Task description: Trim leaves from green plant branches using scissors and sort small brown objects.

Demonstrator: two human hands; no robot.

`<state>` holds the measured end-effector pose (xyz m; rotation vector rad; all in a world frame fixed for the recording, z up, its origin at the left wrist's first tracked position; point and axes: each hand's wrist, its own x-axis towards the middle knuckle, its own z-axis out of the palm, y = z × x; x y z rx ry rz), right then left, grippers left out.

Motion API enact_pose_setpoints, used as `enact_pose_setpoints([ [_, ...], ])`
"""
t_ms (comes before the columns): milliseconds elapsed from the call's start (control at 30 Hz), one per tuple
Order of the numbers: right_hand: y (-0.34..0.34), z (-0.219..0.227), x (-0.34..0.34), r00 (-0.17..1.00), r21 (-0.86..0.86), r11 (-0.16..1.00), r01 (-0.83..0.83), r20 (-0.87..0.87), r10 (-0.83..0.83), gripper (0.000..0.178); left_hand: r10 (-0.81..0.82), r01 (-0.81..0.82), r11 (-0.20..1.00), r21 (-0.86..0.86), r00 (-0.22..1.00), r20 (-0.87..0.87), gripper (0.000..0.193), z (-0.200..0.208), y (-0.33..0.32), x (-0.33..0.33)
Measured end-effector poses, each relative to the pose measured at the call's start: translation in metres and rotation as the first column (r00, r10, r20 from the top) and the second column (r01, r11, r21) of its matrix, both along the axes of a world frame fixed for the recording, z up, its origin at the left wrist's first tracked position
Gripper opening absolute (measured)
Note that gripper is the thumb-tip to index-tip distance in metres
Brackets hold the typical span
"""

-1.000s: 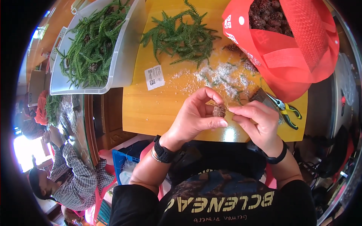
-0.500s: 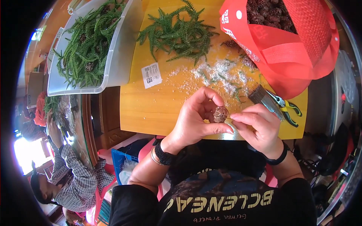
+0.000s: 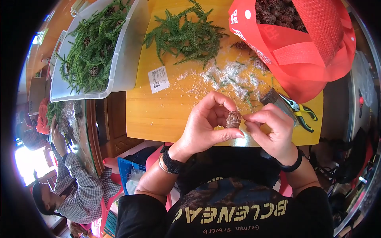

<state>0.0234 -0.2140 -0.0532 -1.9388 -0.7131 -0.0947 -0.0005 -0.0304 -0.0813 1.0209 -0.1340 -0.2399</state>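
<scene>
Over the near edge of the yellow table, my left hand holds a small brown pine cone between thumb and fingers. My right hand is closed in a pinch just right of the cone. A thin wire, barely visible, runs from the cone into those fingertips. Beyond the right hand lies a dark bundle of thin bristle-like strands, with yellow-and-black pliers beside it.
Green artificial pine sprigs lie at the far middle. White flakes and a paper label are nearer. A clear bin of greenery stands left, a red bag of cones right. Another person works far left.
The pine cone has been turned in my left fingers and now stands more upright. My right fingertips have shifted up slightly, beside the cone's upper part.
</scene>
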Motion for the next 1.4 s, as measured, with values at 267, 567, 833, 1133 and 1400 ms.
enact_pose_setpoints([
  [267, 0.0003, -0.0015, -0.0017, 0.989, 0.077, 0.997, -0.007, -0.147, 0.018, 0.017, -0.009, 0.009, 1.000, -0.009, 0.999, -0.037, 0.046, 0.0023, 0.0004, 0.0000],
  [567, -0.0028, -0.0014, -0.0021, 0.998, 0.049, 0.999, 0.020, -0.053, -0.017, 0.019, -0.090, 0.088, 0.995, -0.044, 0.995, -0.045, 0.032, 0.0055, 0.0023, 0.0026],
  [833, -0.0065, -0.0019, -0.0022, 1.000, 0.015, 1.000, 0.006, 0.030, -0.006, 0.021, -0.128, 0.121, 0.988, -0.092, 0.988, -0.080, 0.029, 0.0034, 0.0030, 0.0030],
  [1133, -0.0074, -0.0049, 0.0024, 0.979, 0.011, 1.000, -0.012, 0.204, 0.010, 0.023, -0.178, 0.165, 0.981, -0.101, 0.975, -0.132, 0.030, 0.0023, 0.0072, 0.0036],
  [1400, -0.0069, -0.0048, 0.0029, 0.982, 0.008, 1.000, 0.026, 0.189, -0.027, 0.022, -0.196, 0.184, 0.978, -0.103, 0.973, -0.120, 0.032, 0.0027, 0.0062, 0.0044],
])
